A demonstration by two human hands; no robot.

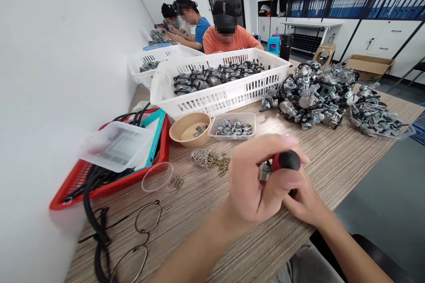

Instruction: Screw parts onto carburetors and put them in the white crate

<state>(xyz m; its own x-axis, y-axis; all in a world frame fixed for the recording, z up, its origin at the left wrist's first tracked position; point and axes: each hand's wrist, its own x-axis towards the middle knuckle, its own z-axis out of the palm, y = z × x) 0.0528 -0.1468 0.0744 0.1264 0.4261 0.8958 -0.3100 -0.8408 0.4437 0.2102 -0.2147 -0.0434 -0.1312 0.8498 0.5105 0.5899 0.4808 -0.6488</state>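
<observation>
My left hand [247, 181] is closed around a screwdriver [288, 160] with a red and black handle. The handle's end points up toward me, and its shaft is hidden. Behind and below it, my right hand [308, 203] is partly covered by the left, its fingers curled at a small metal part [266, 168] that is mostly hidden. Just left of the hands, brass-coloured screws [219, 163] spill beside a clear cup of silver screws [201, 158]. Beyond them stand a clear tray of metal parts [235, 128] and a tan bowl [186, 137] with a few small pieces.
A white basket [215, 108] holds rows of carburetors. More carburetors [312, 93] are piled at right, beside a tray of metal levers [378, 119]. At left lie a red basket [166, 146], black cables and eyeglasses [148, 216]. Several people sit across the table.
</observation>
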